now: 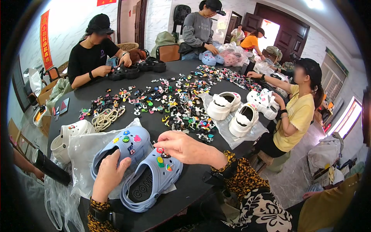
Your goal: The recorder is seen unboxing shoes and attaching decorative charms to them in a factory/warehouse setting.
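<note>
Two light blue clogs lie on a clear plastic bag [83, 149] at the near edge of a black table [154, 125]. My left hand [109, 176] rests flat on the heel end of the nearer clog [150, 181], holding it down. My right hand [183, 146] pinches a small red charm [160, 150] against that clog's toe, beside other charms stuck there. The second clog [123, 147] lies just behind, with several coloured charms on its top.
A spread of small coloured charms [174, 100] covers the table's middle. White clogs [232, 110] lie on plastic at the right, one white clog [67, 137] at the left, a beige cord bundle [106, 116] nearby. Other people work around the table's far and right sides.
</note>
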Motion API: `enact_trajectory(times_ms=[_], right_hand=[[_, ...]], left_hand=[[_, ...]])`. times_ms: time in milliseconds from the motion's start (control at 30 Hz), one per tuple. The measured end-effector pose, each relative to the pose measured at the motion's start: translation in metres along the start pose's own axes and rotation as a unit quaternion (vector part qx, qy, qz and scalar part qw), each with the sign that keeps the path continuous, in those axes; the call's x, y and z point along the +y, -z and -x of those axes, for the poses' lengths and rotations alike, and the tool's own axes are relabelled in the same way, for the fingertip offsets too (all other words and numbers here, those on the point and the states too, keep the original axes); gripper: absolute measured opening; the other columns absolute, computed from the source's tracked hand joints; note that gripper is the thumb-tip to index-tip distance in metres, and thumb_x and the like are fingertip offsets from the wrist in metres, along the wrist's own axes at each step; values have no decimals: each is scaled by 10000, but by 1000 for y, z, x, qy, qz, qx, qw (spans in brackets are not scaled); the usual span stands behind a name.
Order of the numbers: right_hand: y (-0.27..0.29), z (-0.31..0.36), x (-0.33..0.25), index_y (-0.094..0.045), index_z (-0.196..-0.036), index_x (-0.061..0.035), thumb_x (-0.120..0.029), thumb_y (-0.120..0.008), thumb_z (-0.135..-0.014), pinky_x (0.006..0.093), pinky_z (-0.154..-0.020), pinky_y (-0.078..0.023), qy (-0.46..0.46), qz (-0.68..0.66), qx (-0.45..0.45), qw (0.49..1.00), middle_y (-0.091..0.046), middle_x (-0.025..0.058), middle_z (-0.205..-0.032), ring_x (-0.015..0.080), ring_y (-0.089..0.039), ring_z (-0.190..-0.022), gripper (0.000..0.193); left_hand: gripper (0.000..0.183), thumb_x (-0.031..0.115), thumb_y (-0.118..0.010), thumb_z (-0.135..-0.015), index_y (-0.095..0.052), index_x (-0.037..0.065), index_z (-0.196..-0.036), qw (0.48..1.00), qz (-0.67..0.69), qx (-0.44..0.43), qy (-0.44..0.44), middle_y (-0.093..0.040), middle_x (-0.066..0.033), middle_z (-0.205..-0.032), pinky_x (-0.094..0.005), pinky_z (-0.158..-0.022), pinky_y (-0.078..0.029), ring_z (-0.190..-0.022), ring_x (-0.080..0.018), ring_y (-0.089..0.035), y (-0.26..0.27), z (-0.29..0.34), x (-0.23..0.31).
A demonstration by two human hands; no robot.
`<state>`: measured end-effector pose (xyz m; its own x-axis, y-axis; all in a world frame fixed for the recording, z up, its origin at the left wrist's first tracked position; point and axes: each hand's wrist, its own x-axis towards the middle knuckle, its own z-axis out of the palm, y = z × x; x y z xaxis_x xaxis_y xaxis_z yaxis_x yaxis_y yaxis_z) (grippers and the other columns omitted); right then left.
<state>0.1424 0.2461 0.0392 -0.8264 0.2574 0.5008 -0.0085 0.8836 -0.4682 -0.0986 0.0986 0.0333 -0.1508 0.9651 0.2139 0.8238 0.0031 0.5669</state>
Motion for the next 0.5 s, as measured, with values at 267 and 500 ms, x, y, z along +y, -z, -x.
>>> enact_trajectory(times_ms=[267, 500], right_hand=[[18, 5, -14, -650, -1008, -18, -52, -618, -804, 394, -788, -489, 41, 86, 4, 995, -595, 145, -1002, 319, -600, -906, 209], [79, 55, 35, -666, -1103, -8, -5, -570, -883, 279, -832, -471, -152, 36, 64, 986, -651, 89, -1026, 173, -614, -951, 240]], left_hand=[[257, 214, -572, -918, -566, -39, -875, 998, 37, 46, -12, -553, -251, -699, -421, -589, -429, -663, -434, -547, 7, -1, -18], [379, 327, -565, -952, -619, -41, -1025, 996, 60, 56, 19, -591, -181, -682, -355, -614, -457, -617, -246, -581, 11, -5, -19]])
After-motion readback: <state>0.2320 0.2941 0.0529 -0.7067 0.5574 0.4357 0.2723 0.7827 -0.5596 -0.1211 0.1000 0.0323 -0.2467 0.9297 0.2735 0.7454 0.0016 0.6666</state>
